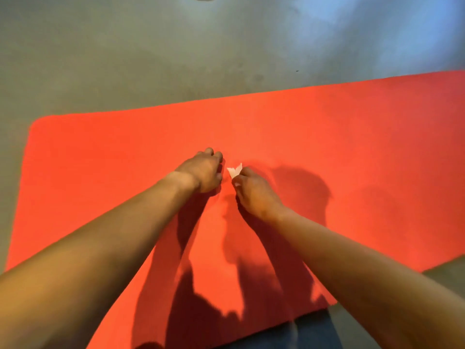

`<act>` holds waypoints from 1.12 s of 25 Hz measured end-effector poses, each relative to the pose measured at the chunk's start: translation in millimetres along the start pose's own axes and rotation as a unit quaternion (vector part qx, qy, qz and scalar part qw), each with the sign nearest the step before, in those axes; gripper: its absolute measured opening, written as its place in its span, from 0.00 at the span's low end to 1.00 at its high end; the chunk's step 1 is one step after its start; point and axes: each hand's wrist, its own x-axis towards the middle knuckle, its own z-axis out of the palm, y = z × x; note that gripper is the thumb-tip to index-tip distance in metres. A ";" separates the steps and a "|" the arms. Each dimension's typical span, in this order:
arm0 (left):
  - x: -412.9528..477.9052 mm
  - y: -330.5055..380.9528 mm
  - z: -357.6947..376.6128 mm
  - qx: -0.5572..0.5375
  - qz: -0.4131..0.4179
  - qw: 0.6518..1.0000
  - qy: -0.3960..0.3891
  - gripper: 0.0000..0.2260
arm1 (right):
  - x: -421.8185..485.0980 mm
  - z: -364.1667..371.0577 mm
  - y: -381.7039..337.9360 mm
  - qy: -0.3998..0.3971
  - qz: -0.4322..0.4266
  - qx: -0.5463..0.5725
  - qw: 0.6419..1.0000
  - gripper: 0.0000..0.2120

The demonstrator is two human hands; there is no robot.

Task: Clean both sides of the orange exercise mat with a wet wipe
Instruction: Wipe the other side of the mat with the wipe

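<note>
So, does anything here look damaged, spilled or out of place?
Nothing stands out. The orange mat lies flat on the grey floor, no tear or spill visible. The right hand pinches a small white wipe over it.

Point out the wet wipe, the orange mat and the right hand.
wet wipe [234, 171], head view, white exposed tip
orange mat [100, 159], head view, bare left part
right hand [254, 192], head view, its back

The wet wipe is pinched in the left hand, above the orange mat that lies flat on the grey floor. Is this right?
Not quite. The head view shows the wet wipe pinched in the right hand, not the left hand. The rest holds: the orange mat lies flat on the grey floor.
</note>
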 end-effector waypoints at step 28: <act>77.3 -74.3 -16.9 0.076 -0.044 0.988 0.129 0.18 | 177.9 -13.9 5.7 0.074 -0.091 -0.003 0.993 0.11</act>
